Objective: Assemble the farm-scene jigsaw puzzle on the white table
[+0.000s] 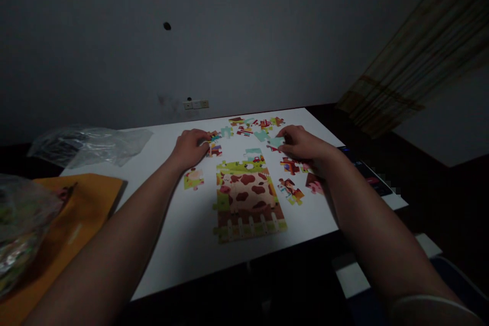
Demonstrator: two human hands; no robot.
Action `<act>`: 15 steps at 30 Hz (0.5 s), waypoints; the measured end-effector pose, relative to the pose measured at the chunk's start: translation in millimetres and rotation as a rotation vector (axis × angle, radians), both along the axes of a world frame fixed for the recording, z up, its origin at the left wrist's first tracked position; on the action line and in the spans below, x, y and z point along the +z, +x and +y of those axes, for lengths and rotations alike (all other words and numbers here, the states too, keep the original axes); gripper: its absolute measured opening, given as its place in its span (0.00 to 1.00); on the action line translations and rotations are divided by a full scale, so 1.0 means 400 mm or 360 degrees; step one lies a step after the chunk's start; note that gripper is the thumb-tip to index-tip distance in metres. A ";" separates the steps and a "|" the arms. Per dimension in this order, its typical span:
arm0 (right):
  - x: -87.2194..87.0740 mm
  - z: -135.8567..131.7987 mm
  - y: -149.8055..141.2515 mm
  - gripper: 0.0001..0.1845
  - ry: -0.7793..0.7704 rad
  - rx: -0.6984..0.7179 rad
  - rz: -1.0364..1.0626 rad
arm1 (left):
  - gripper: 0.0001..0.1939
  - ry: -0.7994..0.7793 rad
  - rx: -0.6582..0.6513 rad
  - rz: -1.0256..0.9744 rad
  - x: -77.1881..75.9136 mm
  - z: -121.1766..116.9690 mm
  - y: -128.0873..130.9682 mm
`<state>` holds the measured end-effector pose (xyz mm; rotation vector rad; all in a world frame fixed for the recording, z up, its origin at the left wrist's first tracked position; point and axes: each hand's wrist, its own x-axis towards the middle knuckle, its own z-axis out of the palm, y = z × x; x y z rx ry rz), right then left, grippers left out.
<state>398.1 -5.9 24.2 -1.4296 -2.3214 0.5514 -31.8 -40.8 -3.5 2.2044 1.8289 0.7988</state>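
A partly joined jigsaw puzzle (250, 198) lies flat on the white table, showing a brown-spotted cow behind a white fence. Beyond its top left, my left hand (191, 148) rests with curled fingers, thumb and forefinger closed about the edge of a colourful puzzle piece (214, 151). On the other side, my right hand (300, 143) pinches a pale green puzzle piece (276, 141) between thumb and fingers. Loose pieces surround the joined part: a sheep piece (194, 179) at left, a horse piece (290, 191) and a pink pig piece (315, 183) at right, several more at the back.
The white table (175, 254) stands against a grey wall. At left are a clear plastic bag (99, 145), an orange-yellow envelope (89, 193) and another plastic bag (23, 229) on it. A dark flat object (367, 173) lies along the right edge. A curtain (412, 56) hangs at right.
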 end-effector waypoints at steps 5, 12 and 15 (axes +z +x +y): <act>0.054 -0.037 -0.062 0.22 0.0010 -0.0017 0.0554 | 0.16 0.0012 -0.0004 -0.0005 0.000 -0.002 0.004; 0.062 -0.053 -0.280 0.16 -0.0245 0.0508 0.0214 | 0.15 0.0033 -0.0003 -0.0017 0.001 -0.005 0.009; 0.045 -0.054 -0.307 0.18 -0.0296 0.0556 0.0076 | 0.14 0.0047 0.0001 -0.0004 -0.002 -0.004 0.008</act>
